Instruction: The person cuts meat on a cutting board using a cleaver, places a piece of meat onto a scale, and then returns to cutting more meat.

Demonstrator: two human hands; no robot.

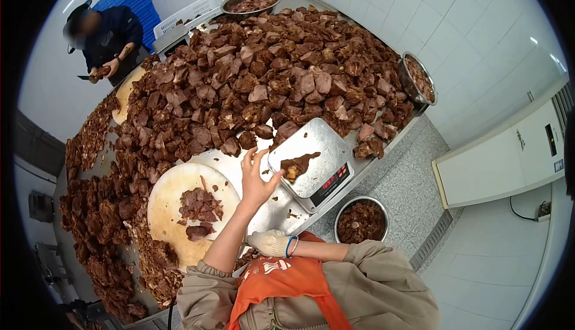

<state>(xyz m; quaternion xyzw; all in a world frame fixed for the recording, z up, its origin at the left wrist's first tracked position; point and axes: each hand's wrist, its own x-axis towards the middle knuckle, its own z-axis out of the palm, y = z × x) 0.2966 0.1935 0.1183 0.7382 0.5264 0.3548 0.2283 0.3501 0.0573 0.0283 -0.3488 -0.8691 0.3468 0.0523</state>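
Note:
My bare left hand [257, 180] is open, fingers spread, at the left edge of a digital scale [326, 144]. On the scale's metal plate lies a piece of brown cooked meat [297, 166], close to my thumb but apart from it. Red digits glow on its display. My right hand [269, 243], in a white knitted glove, is closed in front of my orange apron; what it grips is mostly hidden by my left forearm. Left of that forearm is a round cutting board [165, 195] with sliced meat [202, 205] and a chunk [200, 231] on it.
A big heap of meat chunks [275, 72] covers the metal table. Metal bowls of meat stand at the back [250, 3], at the right edge [418, 78] and below the table [362, 220]. A co-worker [114, 36] holds meat and a knife at the far left.

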